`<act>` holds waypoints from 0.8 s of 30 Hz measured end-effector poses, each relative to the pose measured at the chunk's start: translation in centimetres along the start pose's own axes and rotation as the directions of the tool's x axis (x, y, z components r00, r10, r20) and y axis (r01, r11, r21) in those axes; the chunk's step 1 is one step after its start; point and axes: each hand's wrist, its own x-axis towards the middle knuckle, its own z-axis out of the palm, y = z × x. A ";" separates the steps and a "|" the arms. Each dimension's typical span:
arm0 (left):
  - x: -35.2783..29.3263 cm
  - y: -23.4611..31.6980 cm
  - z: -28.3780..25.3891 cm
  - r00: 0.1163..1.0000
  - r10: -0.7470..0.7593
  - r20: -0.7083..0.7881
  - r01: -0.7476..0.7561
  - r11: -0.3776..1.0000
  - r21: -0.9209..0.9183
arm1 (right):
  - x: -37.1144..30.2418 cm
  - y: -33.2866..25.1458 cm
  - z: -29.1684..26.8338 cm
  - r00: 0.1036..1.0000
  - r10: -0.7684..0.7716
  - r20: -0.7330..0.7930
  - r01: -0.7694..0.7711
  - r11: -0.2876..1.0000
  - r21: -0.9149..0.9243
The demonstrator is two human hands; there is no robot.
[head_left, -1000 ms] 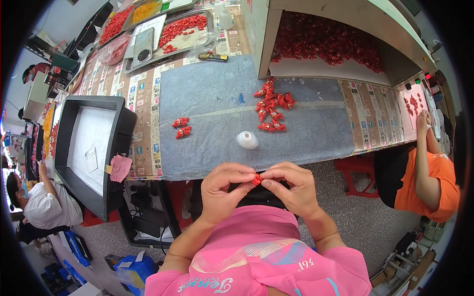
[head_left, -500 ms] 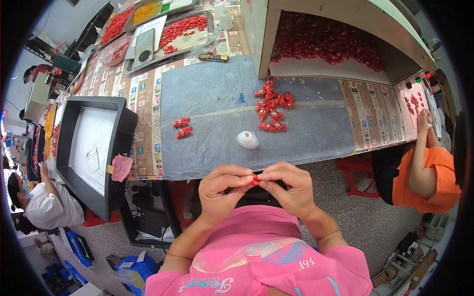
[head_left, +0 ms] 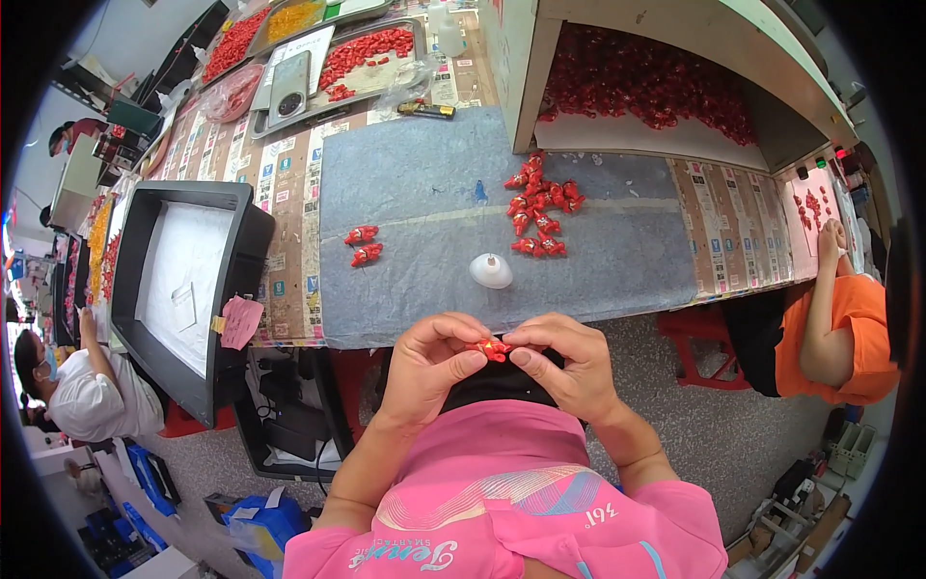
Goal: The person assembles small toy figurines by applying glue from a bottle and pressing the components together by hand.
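Note:
Between the fingertips of both hands is a small red plastic figure (head_left: 495, 350), held just in front of the table's near edge. My left hand (head_left: 424, 372) pinches it from one side with thumb and fingers. From the other side, the fingertips of my right hand (head_left: 571, 372) close on it. A white squeeze bottle with a thin tip (head_left: 492, 273) stands on the blue-grey cloth (head_left: 424, 193) just beyond my hands. Farther back lies a cluster of similar red figures (head_left: 540, 203), and two more red figures (head_left: 367, 255) lie to the left.
At the left is a black tray with white lining (head_left: 183, 280). A metal tray of red pieces (head_left: 386, 72), a phone (head_left: 289, 89) and a black-and-yellow tube (head_left: 426, 110) lie behind. A shelf box (head_left: 526, 87) holds many red pieces. Co-workers sit on both sides.
The red figure has turned in my fingers and shows more of itself. My left fingers have shifted slightly. The whole view has moved a little.

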 end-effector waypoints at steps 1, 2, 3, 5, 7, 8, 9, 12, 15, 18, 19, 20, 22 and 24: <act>0.0 0.1 0.2 1.000 -0.003 -0.004 0.003 1.000 0.015 | 0.0 0.1 0.1 1.000 -0.011 0.005 0.011 1.000 -0.007; 0.0 0.2 0.3 1.000 -0.007 -0.007 0.007 1.000 0.029 | 0.1 0.1 0.1 1.000 -0.022 0.009 0.022 1.000 -0.015; 0.0 0.2 0.2 1.000 -0.007 -0.007 0.007 1.000 0.029 | 0.1 0.1 0.2 1.000 -0.022 0.009 0.022 1.000 -0.014; 0.0 0.1 -0.1 0.999 0.042 0.023 -0.043 0.997 0.060 | 0.1 0.1 0.2 0.999 -0.045 0.003 0.045 0.999 -0.023; -0.1 0.0 -0.2 0.998 0.058 0.018 -0.059 0.994 0.095 | 0.1 0.1 0.4 0.998 -0.055 -0.005 0.055 0.998 -0.029; -0.1 0.0 -0.2 0.997 0.074 0.015 -0.075 0.989 0.131 | 0.0 0.1 0.4 0.998 -0.066 -0.013 0.065 0.997 -0.036; -0.1 0.0 -0.3 0.997 0.075 0.013 -0.076 0.988 0.133 | 0.1 0.1 0.5 0.998 -0.067 -0.012 0.067 0.997 -0.034; -0.1 0.2 -0.4 0.995 0.094 -0.010 -0.091 0.982 0.166 | 0.3 0.0 0.7 0.999 -0.051 -0.013 0.051 0.998 -0.026; 0.0 0.8 -0.5 0.997 0.080 -0.018 -0.076 0.983 0.164 | 0.8 0.3 0.7 0.999 -0.020 0.031 0.018 0.998 0.059; 0.7 2.0 -1.5 0.990 0.140 -0.034 -0.129 0.966 0.225 | 1.6 0.4 0.9 0.995 -0.085 0.061 0.085 0.996 0.001; 1.0 2.6 -2.0 0.963 0.259 -0.070 -0.209 0.888 0.410 | 1.3 0.1 0.8 0.999 -0.047 0.003 0.047 0.999 -0.025; 1.3 3.4 -2.4 0.922 0.377 -0.086 -0.259 0.769 0.585 | 1.0 0.1 0.6 0.999 -0.009 -0.053 0.006 0.999 -0.048; 2.3 4.2 -3.4 0.884 0.436 -0.170 -0.258 0.757 0.600 | 0.4 0.8 0.4 0.995 0.031 -0.095 -0.032 0.999 -0.003; 2.7 5.1 -4.4 0.843 0.529 -0.094 -0.179 0.442 0.879 | 0.2 0.9 0.4 0.998 0.026 -0.061 -0.027 1.000 -0.006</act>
